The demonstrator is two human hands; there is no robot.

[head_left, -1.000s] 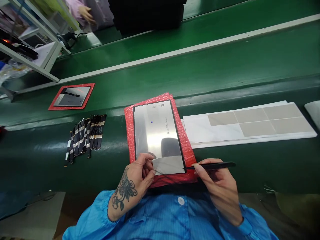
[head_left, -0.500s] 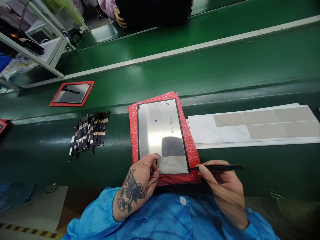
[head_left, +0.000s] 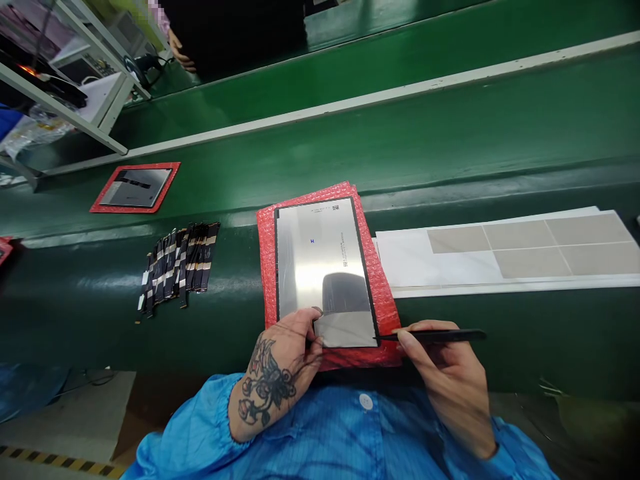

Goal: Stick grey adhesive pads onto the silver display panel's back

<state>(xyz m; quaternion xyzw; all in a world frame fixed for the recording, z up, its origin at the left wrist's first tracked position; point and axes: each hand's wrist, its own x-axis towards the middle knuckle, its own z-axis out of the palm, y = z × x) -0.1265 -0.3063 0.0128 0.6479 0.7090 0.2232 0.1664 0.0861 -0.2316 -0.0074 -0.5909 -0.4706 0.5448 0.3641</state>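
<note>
Silver panel (head_left: 320,260) partly behind left hand (head_left: 287,353)

The display panel (head_left: 310,270) has a smooth, silvery metal back, bright enough to mirror what is above it. Under it, the red bubble wrap (head_left: 384,310) is glossy plastic with a rough, dimpled surface. The tweezers (head_left: 453,335) look matt black. The flex cables (head_left: 173,270) are shiny plastic film with metallic-looking bands. The white backing sheets (head_left: 405,260) look papery and smooth, their grey-beige patches (head_left: 523,235) matt. The green bench covering (head_left: 480,157) is smooth with a soft sheen. The blue smock (head_left: 315,437) is finely striped cloth, its button (head_left: 366,401) smooth plastic.
</note>
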